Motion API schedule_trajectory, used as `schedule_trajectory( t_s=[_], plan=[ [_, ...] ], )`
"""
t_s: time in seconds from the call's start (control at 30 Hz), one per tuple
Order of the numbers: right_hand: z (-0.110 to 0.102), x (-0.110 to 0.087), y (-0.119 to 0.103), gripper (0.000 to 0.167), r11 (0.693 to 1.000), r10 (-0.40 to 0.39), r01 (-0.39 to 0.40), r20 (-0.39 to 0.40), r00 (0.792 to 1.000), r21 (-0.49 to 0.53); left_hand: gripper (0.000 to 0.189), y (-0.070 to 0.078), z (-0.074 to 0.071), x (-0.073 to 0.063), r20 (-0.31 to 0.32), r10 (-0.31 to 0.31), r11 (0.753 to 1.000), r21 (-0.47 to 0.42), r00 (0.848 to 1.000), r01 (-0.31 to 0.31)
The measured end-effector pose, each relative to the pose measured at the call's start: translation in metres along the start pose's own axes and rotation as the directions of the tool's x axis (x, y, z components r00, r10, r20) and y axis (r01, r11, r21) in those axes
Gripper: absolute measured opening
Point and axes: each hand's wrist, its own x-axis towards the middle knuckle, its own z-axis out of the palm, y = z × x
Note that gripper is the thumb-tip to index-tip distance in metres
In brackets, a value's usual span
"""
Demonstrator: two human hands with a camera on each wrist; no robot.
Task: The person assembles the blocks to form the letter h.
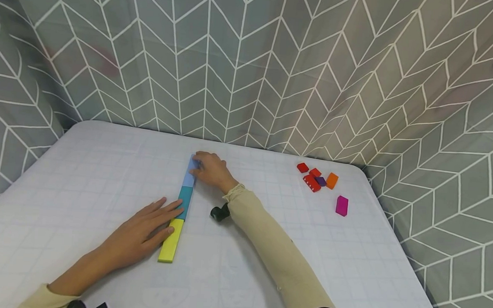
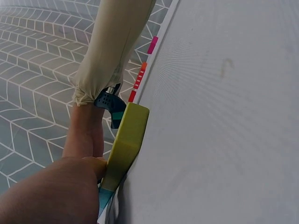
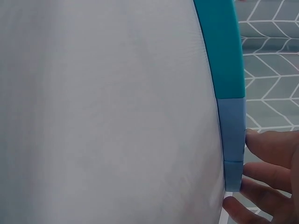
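Note:
A straight row of blocks lies on the white-covered table: a yellow block [image 1: 171, 241] at the near end, a teal block [image 1: 186, 196] in the middle, and light blue blocks [image 1: 189, 178] at the far end. My left hand [image 1: 139, 237] lies along the row's left side, its extended fingers touching the teal block and its thumb the yellow one. At the far end my right hand [image 1: 213, 170] holds the light blue part with curled fingers and thumb. In the right wrist view a seam divides a longer light blue block [image 3: 232, 128] from a short one [image 3: 233, 176].
Several red blocks [image 1: 312, 182], a purple block [image 1: 321, 181] and an orange block [image 1: 331, 181] cluster at the back right. A magenta block [image 1: 342, 205] lies nearer. A dark wrist-worn device [image 1: 220, 212] hangs by my right sleeve. Patterned curtains [image 1: 243, 69] surround the table.

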Motion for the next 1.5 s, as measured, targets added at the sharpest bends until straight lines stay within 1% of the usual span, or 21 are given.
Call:
schedule_trajectory(
  t_s=[0.2, 0.3, 0.47, 0.53, 0.6, 0.7, 0.77, 0.83, 1.07, 1.23, 1.4, 1.5],
  plan=[
    [0.001, -0.002, 0.005, 0.049, 0.999, 0.006, -0.005, -0.016, 1.000, 0.033, 0.052, -0.001, 0.001, 0.002, 0.001, 0.006, 1.000, -0.004, 1.000, -0.006],
    [0.000, -0.004, 0.006, 0.049, 0.998, 0.003, -0.001, -0.034, 0.999, 0.070, 0.051, -0.001, 0.002, 0.003, 0.000, 0.010, 1.000, -0.005, 1.000, -0.010],
    [-0.005, -0.015, 0.008, 0.047, 0.991, -0.006, 0.013, -0.051, 0.999, 0.131, 0.052, -0.001, 0.001, 0.002, 0.003, 0.005, 1.000, -0.007, 1.000, -0.005],
    [-0.008, -0.023, 0.011, 0.045, 0.983, 0.000, 0.012, -0.068, 0.998, 0.182, 0.052, 0.000, 0.000, 0.002, 0.006, 0.000, 1.000, -0.011, 1.000, 0.000],
    [-0.012, -0.033, 0.013, 0.043, 0.969, 0.019, 0.003, -0.085, 0.996, 0.246, 0.052, 0.001, -0.001, 0.003, 0.015, -0.003, 1.000, -0.013, 1.000, 0.003],
    [-0.017, -0.049, 0.019, 0.041, 0.939, 0.059, -0.018, -0.110, 0.992, 0.344, 0.052, 0.002, -0.002, 0.003, 0.019, -0.001, 1.000, -0.012, 1.000, 0.001],
    [-0.019, -0.057, 0.023, 0.040, 0.927, 0.078, -0.028, -0.121, 0.990, 0.373, 0.052, 0.001, -0.003, 0.004, 0.017, 0.002, 1.000, -0.008, 1.000, -0.002],
    [-0.021, -0.062, 0.026, 0.040, 0.925, 0.079, -0.023, -0.133, 0.988, 0.380, 0.052, 0.000, -0.003, 0.003, 0.015, 0.004, 1.000, -0.009, 1.000, -0.004],
    [-0.034, -0.073, 0.037, 0.037, 0.940, 0.038, 0.028, -0.184, 0.982, 0.341, 0.051, -0.002, 0.000, 0.004, 0.007, 0.009, 1.000, -0.011, 1.000, -0.009],
    [-0.043, -0.083, 0.043, 0.036, 0.944, 0.031, 0.040, -0.209, 0.977, 0.328, 0.051, -0.004, -0.001, 0.000, -0.006, 0.015, 1.000, 0.005, 1.000, -0.015],
    [-0.052, -0.095, 0.051, 0.035, 0.939, 0.062, 0.021, -0.229, 0.972, 0.344, 0.051, -0.003, 0.000, 0.000, -0.001, 0.012, 1.000, -0.005, 1.000, -0.012],
    [-0.057, -0.100, 0.057, 0.034, 0.944, 0.070, 0.014, -0.244, 0.967, 0.329, 0.051, -0.002, 0.000, 0.002, -0.002, 0.015, 1.000, -0.015, 1.000, -0.015]
  ],
)
